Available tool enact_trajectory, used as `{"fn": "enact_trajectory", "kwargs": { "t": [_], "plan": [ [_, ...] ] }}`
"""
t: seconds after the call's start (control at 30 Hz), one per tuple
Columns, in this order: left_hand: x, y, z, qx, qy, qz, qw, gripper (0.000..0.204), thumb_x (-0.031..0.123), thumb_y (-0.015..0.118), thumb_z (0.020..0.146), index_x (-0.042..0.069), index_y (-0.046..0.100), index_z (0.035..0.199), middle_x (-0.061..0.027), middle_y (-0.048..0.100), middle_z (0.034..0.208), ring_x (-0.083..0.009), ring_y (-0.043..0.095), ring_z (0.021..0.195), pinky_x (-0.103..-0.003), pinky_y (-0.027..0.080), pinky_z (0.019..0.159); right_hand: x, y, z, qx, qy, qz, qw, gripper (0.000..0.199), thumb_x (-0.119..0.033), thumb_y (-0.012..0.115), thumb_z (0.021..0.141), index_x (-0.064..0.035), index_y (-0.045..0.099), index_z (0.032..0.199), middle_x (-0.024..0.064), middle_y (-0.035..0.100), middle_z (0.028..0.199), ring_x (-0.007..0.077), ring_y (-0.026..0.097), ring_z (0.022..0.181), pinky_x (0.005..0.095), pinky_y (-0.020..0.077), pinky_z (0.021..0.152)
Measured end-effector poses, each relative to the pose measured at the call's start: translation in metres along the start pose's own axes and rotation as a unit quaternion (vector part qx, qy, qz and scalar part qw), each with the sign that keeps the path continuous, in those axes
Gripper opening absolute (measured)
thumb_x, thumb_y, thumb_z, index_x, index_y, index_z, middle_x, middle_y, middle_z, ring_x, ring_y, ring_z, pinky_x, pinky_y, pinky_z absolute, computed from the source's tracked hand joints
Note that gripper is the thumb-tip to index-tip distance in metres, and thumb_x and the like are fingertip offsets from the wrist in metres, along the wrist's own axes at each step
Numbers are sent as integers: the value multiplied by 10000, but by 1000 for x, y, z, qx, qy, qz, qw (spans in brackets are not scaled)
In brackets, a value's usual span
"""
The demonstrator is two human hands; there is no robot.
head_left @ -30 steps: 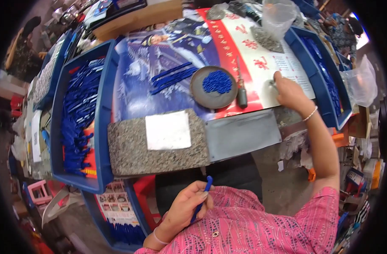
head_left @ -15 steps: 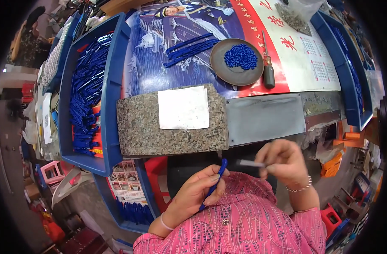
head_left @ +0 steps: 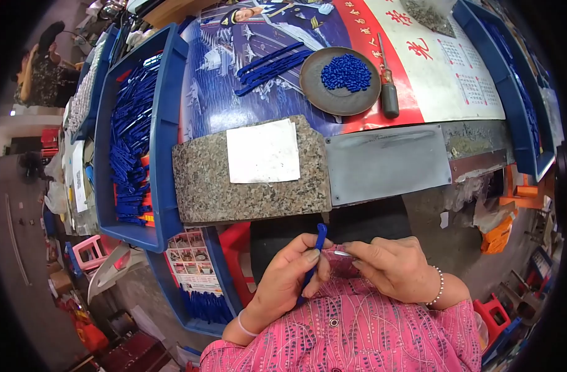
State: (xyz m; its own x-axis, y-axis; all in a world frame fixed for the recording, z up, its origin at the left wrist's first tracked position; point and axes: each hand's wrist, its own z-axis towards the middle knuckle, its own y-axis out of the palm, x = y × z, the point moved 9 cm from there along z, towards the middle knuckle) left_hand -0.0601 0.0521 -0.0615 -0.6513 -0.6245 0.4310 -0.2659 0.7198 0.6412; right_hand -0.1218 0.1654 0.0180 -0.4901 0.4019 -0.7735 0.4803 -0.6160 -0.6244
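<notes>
the left hand (head_left: 290, 279) is curled around a blue plastic stick (head_left: 315, 254), holding it upright close to the chest, near the lower middle of the scene. the right hand (head_left: 392, 266) pinches a thin silvery metal piece (head_left: 343, 253) between thumb and forefinger, its tip touching the stick. both hands sit just in front of the pink patterned shirt (head_left: 358, 335). farther off, a speckled stone slab (head_left: 252, 170) carries a white sheet (head_left: 262, 150), with a grey metal plate (head_left: 387, 162) to its right. beyond lies a round dish (head_left: 314, 93) of small blue pieces (head_left: 346, 72), a screwdriver (head_left: 389, 93) beside it, loose blue sticks (head_left: 271, 62), and a blue tray (head_left: 166, 136) at left.
</notes>
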Motion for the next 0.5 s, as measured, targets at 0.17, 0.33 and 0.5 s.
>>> {"fn": "enact_trajectory", "kwargs": {
  "t": [0.17,0.33,0.5],
  "plan": [
    [0,1,0,1,20,38,999,213,139,430,930,14,472,1097,-84,559,721,-86,423,454,-190,329,432,-4,2,0,3,-20,-39,999,325,-91,668,718,-61,601,1036,30,519,634,155,560,492,275,448,416],
    [7,0,-3,32,37,103,993,217,122,432,923,1,457,1101,-89,562,713,-90,433,442,-193,331,421,-6,7,3,-8,-25,-59,998,346,-94,658,701,-64,601,1041,23,508,631,155,561,490,275,453,421],
    [10,1,-4,15,56,136,989,208,112,411,949,16,439,1132,-56,573,796,-62,479,516,-171,366,480,-3,11,4,-13,-22,-64,998,370,-91,652,686,-58,594,1050,28,520,653,159,569,499,278,458,428]
  ]
}}
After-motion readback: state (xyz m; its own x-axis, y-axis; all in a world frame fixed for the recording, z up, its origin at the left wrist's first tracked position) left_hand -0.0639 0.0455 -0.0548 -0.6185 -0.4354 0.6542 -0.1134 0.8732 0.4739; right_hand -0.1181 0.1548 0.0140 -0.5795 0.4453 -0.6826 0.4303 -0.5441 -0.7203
